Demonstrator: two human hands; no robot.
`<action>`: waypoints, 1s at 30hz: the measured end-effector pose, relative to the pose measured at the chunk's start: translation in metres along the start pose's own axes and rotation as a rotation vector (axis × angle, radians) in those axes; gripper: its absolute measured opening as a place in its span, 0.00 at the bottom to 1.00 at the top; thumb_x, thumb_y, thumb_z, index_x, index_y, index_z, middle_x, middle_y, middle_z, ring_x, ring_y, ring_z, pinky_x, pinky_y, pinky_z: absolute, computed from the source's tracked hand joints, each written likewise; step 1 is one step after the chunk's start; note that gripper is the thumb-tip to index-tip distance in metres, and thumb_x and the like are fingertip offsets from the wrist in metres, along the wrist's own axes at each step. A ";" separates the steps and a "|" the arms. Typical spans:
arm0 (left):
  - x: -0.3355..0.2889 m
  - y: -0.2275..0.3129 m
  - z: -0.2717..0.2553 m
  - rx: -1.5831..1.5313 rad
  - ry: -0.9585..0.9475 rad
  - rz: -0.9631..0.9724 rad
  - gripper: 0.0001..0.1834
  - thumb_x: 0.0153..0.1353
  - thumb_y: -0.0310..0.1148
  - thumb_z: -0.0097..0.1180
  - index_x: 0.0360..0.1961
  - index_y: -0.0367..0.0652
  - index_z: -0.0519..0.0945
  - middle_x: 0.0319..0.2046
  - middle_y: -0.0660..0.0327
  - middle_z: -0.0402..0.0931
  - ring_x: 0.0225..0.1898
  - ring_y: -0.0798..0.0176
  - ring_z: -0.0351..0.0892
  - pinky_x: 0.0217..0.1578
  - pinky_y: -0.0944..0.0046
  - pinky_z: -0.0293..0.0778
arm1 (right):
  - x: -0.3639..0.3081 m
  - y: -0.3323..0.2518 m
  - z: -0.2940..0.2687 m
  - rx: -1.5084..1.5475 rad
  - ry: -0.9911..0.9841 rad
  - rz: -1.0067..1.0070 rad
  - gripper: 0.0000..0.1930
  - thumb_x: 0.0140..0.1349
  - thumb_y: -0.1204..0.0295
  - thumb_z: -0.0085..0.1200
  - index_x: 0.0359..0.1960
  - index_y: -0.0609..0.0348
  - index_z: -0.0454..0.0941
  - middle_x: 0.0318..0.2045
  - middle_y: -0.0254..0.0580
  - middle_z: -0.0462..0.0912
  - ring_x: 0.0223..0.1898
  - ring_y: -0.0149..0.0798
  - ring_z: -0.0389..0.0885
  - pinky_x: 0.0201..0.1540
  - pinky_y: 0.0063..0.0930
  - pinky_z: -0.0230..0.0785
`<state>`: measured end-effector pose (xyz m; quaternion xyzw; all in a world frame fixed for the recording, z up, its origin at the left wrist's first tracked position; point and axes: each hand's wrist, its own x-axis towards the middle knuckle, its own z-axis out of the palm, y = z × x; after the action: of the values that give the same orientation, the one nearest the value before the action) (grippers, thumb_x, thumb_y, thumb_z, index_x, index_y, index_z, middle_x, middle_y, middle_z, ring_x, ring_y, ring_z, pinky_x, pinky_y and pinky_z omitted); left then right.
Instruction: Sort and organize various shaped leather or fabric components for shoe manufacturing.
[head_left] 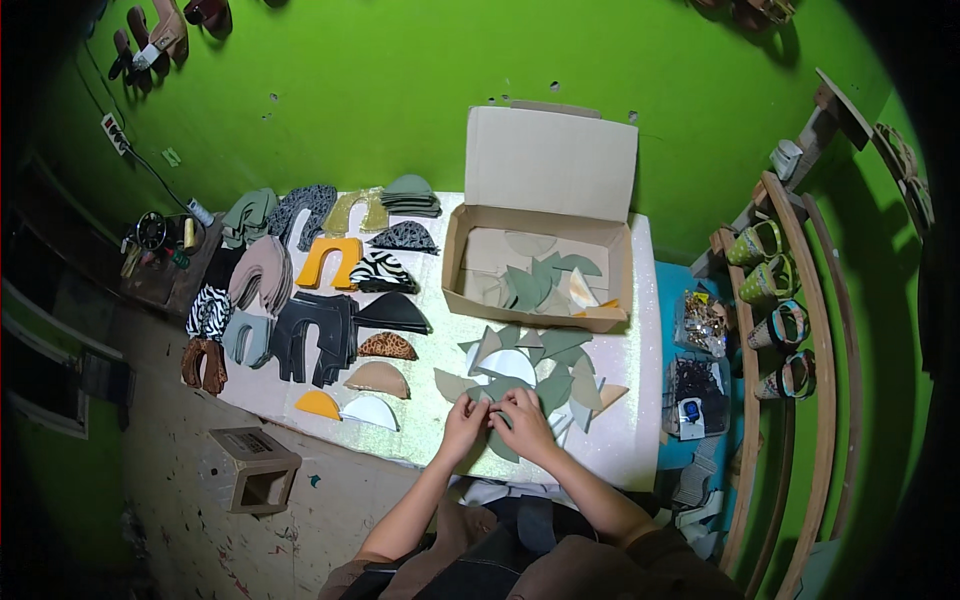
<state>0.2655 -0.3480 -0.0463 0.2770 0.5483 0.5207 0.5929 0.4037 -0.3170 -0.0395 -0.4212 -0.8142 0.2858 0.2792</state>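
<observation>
My left hand [464,422] and my right hand [523,420] meet at the near edge of a glittery white table [440,300], fingers pinched together on a grey-green cut piece [490,412]. Just beyond them lies a loose heap of grey-green and pale triangular and half-round cut pieces [530,365]. Behind the heap stands an open cardboard box [540,230] holding more of the same pieces. Which hand carries the piece's weight is hard to tell.
Sorted stacks of shoe-upper pieces [320,290] in black, zebra, tan, orange and grey fill the table's left half. A small cardboard box [255,470] sits on the floor at left. Clear containers of small hardware [698,360] and a curved wooden rack with sandals [780,300] stand at right.
</observation>
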 end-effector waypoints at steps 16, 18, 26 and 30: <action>0.090 0.132 -0.162 0.377 -0.245 0.081 0.13 0.61 0.27 0.50 0.47 0.35 0.70 0.39 0.60 0.73 0.28 0.72 0.75 0.30 0.73 0.73 | 0.159 -0.073 0.058 0.404 -0.141 0.155 0.30 0.54 0.67 0.58 0.58 0.60 0.63 0.50 0.56 0.71 0.52 0.49 0.71 0.53 0.34 0.62; 0.105 0.163 -0.179 0.353 -0.240 0.070 0.15 0.63 0.26 0.47 0.50 0.36 0.68 0.43 0.59 0.72 0.35 0.71 0.74 0.32 0.72 0.73 | 0.197 -0.088 0.062 0.444 -0.224 0.079 0.37 0.50 0.69 0.61 0.62 0.60 0.57 0.50 0.56 0.70 0.52 0.50 0.70 0.56 0.32 0.61; 0.205 0.223 -0.217 0.800 -0.174 0.489 0.28 0.51 0.32 0.62 0.53 0.38 0.67 0.43 0.51 0.73 0.42 0.60 0.75 0.40 0.66 0.71 | 0.327 -0.082 0.078 0.174 -0.163 -0.003 0.32 0.48 0.75 0.56 0.58 0.59 0.60 0.53 0.58 0.68 0.53 0.55 0.69 0.54 0.38 0.63; 0.277 0.232 -0.211 0.959 -0.143 0.685 0.27 0.52 0.34 0.59 0.53 0.35 0.68 0.44 0.44 0.72 0.46 0.45 0.73 0.46 0.58 0.69 | 0.375 -0.062 0.067 -0.027 -0.021 0.218 0.24 0.47 0.77 0.56 0.50 0.58 0.70 0.43 0.55 0.76 0.44 0.54 0.75 0.48 0.40 0.68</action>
<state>-0.0454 -0.0738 0.0100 0.7095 0.5605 0.3566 0.2350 0.1409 -0.0458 0.0384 -0.5079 -0.7702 0.3081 0.2322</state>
